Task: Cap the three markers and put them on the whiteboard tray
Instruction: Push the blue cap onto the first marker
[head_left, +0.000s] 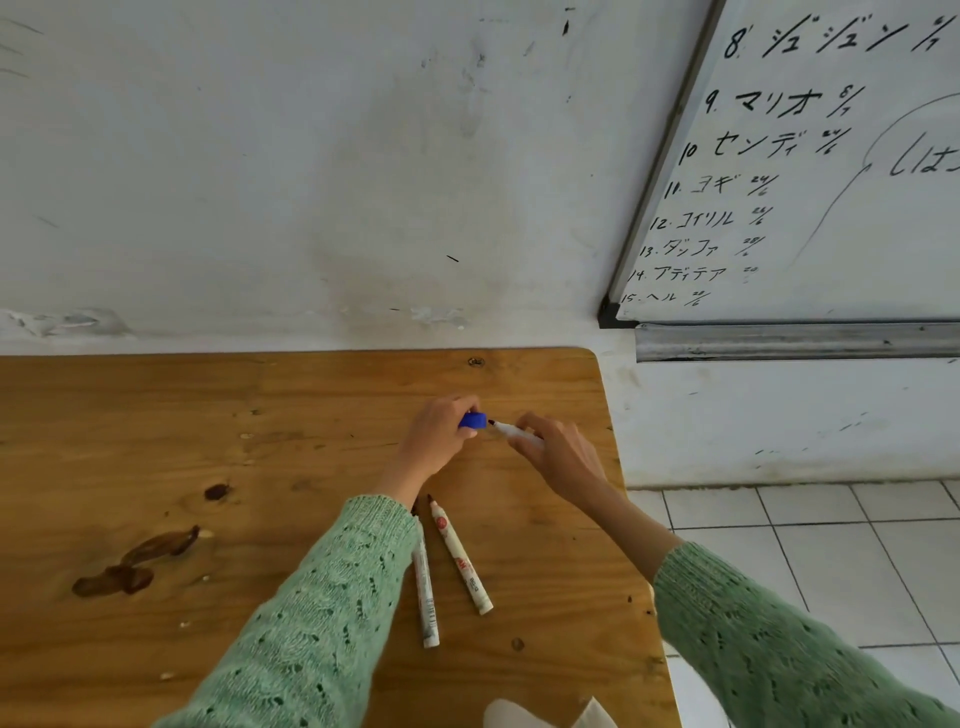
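Observation:
My left hand (439, 434) pinches a blue cap (474, 420) above the wooden table (208, 441). My right hand (558, 452) holds a white marker (511, 431) with its dark tip pointing left, just short of the cap's opening. Two more uncapped white markers lie on the table below my hands: one (461, 558) with red print, and one (426, 597) partly hidden under my left sleeve. The metal whiteboard tray (795, 340) runs along the bottom of the whiteboard (831, 182) at the upper right.
The table's right edge ends near my right forearm, with white tiled floor (831, 561) beyond it. A white wall stands behind the table. Something pale (545, 714) shows at the bottom edge of the table. Dark stains mark the wood at the left.

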